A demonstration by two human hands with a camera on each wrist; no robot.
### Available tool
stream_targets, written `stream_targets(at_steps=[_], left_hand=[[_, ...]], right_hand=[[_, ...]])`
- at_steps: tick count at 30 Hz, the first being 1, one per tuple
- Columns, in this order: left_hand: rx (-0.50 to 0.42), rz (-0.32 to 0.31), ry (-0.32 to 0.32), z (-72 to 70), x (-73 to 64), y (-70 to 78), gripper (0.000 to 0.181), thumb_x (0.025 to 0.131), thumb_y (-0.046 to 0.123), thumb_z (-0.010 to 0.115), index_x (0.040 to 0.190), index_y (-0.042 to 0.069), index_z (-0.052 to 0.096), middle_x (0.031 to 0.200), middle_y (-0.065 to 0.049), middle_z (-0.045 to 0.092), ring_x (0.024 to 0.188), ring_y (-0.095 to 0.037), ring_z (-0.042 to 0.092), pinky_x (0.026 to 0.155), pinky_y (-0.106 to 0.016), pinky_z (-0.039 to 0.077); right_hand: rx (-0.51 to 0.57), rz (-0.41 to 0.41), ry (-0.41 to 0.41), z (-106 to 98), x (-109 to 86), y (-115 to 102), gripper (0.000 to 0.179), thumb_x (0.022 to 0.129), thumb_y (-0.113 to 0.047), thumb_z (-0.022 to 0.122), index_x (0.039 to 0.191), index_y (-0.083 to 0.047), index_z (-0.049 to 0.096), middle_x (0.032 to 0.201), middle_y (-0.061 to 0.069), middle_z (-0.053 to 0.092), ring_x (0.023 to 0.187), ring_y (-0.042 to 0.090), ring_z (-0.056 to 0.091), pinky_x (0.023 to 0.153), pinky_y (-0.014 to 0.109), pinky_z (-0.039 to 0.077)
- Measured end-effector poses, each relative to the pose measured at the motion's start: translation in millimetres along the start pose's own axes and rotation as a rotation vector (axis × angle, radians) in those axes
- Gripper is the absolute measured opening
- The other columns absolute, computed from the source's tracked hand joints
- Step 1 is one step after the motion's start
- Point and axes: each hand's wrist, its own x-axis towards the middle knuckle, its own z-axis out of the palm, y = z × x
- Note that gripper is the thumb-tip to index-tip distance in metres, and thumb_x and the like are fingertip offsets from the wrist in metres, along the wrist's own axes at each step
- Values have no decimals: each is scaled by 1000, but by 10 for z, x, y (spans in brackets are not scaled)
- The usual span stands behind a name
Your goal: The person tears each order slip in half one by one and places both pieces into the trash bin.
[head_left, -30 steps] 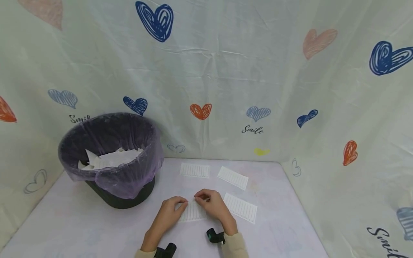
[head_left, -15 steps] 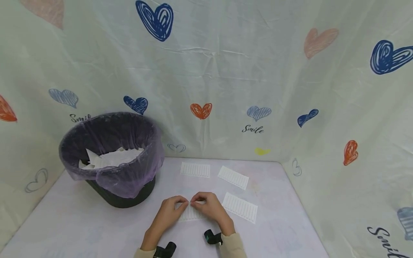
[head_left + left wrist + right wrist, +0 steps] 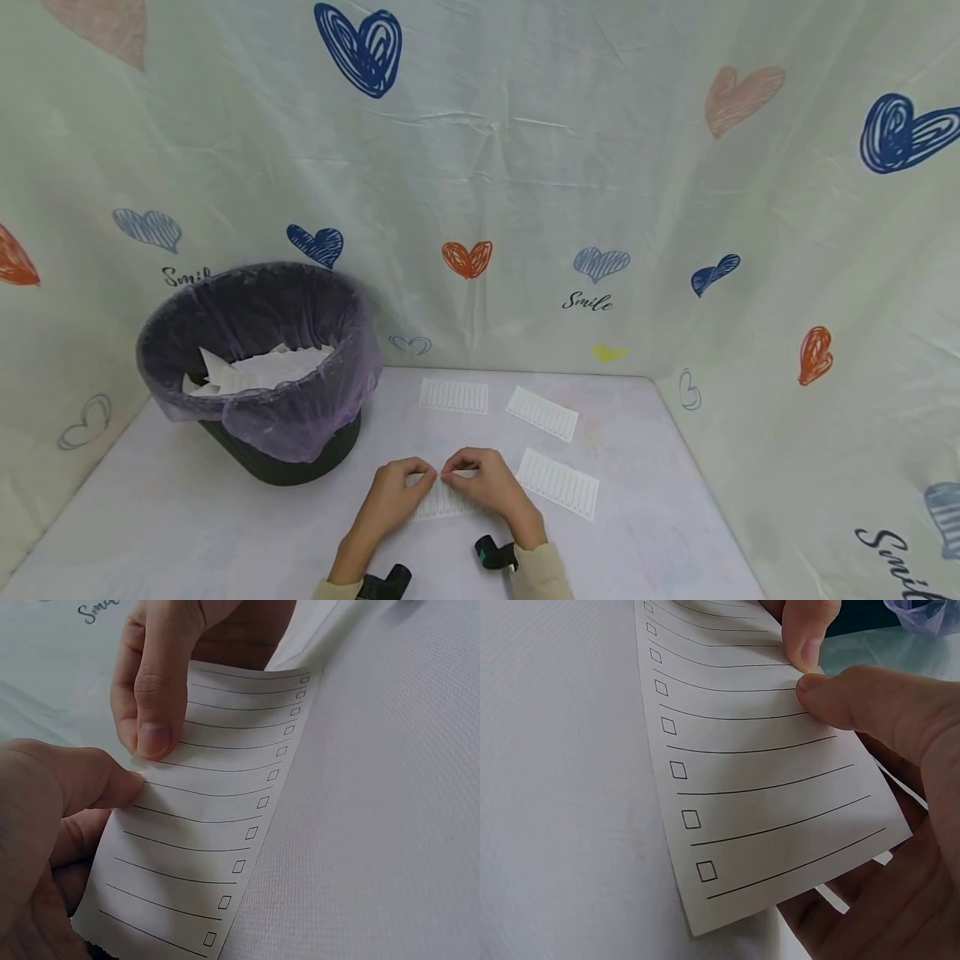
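Here, the left hand [image 3: 397, 492] and right hand [image 3: 486, 485] each have their grip pinching the far edge of the lined sheet [image 3: 444, 502], thumbs nearly meeting; the sheet bows at or just over the counter [image 3: 630, 554]. Good handling probably asks for level pinches, close together, and gentle, even force, lest the sheet crease

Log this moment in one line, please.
left grip: pinches lined sheet, far edge | right grip: pinches same edge | three more sheets: on table | bin: holds white paper
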Motion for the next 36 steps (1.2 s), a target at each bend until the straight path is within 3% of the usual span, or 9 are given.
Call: stream_targets(at_steps=[12,17,24,27,31,36], left_hand=[[-18,-7,13,-8,3,-27,9,94,16,72,91,11,79,98,-4,79,101,-29,73,92,-50,55],[-20,-2,16,-32,-1,-18,9,95,15,72,94,10,79,101,-6,79,104,-31,72,94,-53,54],[-15,-10,13,-85,-4,-37,9,95,14,73,100,8,78,106,-8,78,108,-32,71,96,-55,53],[-4,-31,34,-120,-1,-58,12,94,13,74,102,6,78,96,-9,76,90,-26,69,81,-44,56],[-12,-53,98,-152,11,-99,12,95,12,73,102,4,79,82,-4,70,73,-12,55,66,-26,45],[-25,-49,152,-165,2,-159,12,95,10,73,101,3,79,86,-3,74,77,-9,59,68,-24,48]], right_hand=[[58,-6,4,2,-11,-25,9,94,-23,78,94,-15,80,95,-3,78,94,5,70,87,28,56],[4,21,58,-29,-17,22,10,97,-22,73,101,-15,79,101,-1,78,90,5,66,80,25,54],[-4,79,128,-97,-20,113,9,98,-17,71,97,-10,77,92,4,76,82,7,67,72,23,54],[-8,106,145,-124,-18,141,8,97,-16,71,97,-10,76,91,2,75,80,5,64,71,22,52],[-17,135,181,-157,-20,165,7,96,-13,71,99,-9,76,87,1,73,76,3,60,69,20,50],[-13,162,209,-176,-47,180,7,95,-11,73,93,-5,76,81,2,72,70,2,57,63,19,49]])
